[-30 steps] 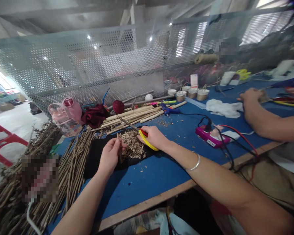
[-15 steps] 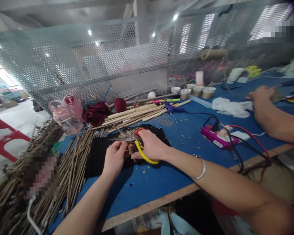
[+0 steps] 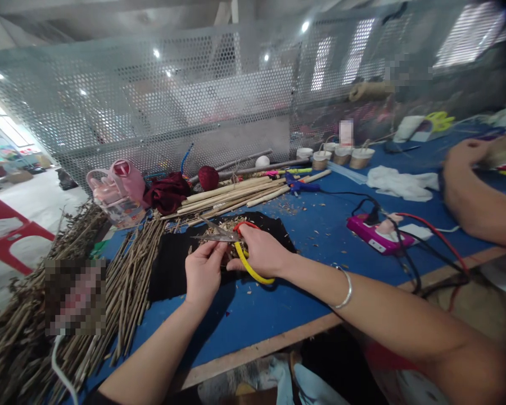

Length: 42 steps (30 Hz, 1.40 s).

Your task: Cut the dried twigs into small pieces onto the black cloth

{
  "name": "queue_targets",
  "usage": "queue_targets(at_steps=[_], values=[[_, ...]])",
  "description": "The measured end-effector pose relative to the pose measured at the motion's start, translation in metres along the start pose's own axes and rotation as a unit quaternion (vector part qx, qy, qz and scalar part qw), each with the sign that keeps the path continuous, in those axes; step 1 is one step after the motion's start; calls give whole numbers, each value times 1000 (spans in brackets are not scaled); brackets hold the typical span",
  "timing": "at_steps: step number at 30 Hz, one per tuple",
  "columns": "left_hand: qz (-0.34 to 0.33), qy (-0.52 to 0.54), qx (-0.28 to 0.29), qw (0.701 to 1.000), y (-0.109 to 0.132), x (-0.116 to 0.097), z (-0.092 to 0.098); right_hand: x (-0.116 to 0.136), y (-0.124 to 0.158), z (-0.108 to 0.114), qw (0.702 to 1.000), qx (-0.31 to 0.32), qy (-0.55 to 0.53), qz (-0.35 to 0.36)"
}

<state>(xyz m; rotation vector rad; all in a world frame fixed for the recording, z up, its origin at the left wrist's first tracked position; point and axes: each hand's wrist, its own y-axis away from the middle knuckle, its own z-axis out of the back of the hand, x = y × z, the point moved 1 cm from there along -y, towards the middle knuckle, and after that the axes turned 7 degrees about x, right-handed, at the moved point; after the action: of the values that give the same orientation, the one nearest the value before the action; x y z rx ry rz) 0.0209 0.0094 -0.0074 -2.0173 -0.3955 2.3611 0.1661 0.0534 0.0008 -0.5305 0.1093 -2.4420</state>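
Observation:
My right hand (image 3: 263, 250) is closed round the scissors (image 3: 248, 264), which have one yellow handle and one red one. Their blades point left and are spread a little apart. Just below the blades, the fingers of my left hand (image 3: 204, 270) are pinched together; what is between them is too small and hidden to make out. Both hands are over a black cloth (image 3: 171, 264) that lies on the blue tabletop (image 3: 274, 312). Pale shavings (image 3: 225, 225) and small chips are heaped on the cloth, partly behind the scissors.
Thin brown twigs (image 3: 129, 281) are piled at left, with peeled sticks (image 3: 236, 191) behind. A blue glue gun (image 3: 301, 185), purple power strip (image 3: 379, 233) with cables and small pots (image 3: 343, 154) stand to the right. Another person's arm (image 3: 472, 191) reaches in there. A perforated screen (image 3: 172, 101) borders the back.
My left hand has turned slightly and shifted a little right, closer to the scissors. My right hand keeps its hold on them. The other person's forearm has risen and moved right.

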Motion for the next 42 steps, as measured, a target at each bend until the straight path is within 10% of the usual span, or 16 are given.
queue_targets(at_steps=[42], values=[[21, 35, -22, 999, -7, 1, 9, -8, -5, 1, 996, 40, 43, -73]])
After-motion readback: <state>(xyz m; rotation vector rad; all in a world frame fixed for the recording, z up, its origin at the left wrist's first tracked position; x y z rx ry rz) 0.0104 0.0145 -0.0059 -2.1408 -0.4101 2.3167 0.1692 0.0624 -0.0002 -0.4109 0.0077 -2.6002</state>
